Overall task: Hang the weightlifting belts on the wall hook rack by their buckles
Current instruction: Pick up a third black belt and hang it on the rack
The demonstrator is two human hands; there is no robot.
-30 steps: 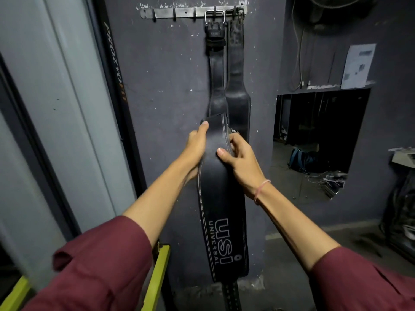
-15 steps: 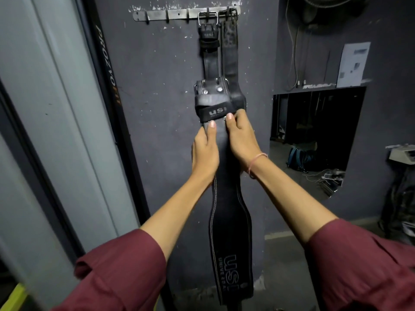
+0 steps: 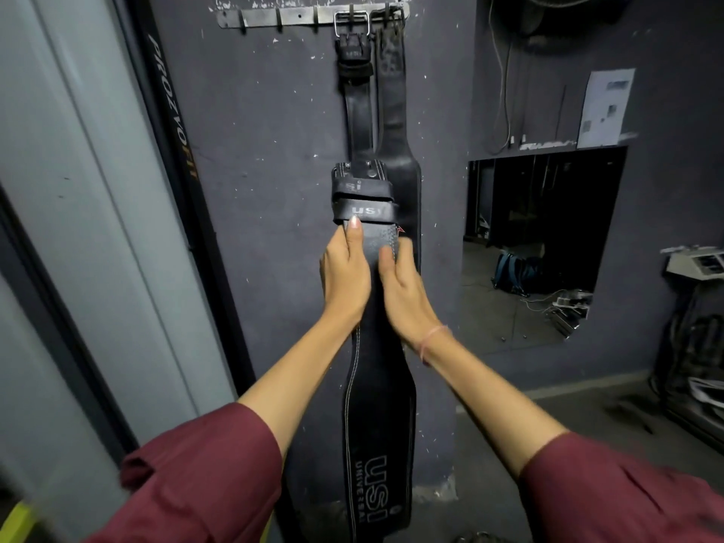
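Both hands grip a black USI belt just below its buckle end, the left hand on its left edge and the right hand on its right. The belt hangs vertically before two belts hooked on the wall rack above.

The big black belt says "USI UNIVERSAL" — its loops say "USI" too (small letters). The dark post says "PROZVOFIT".
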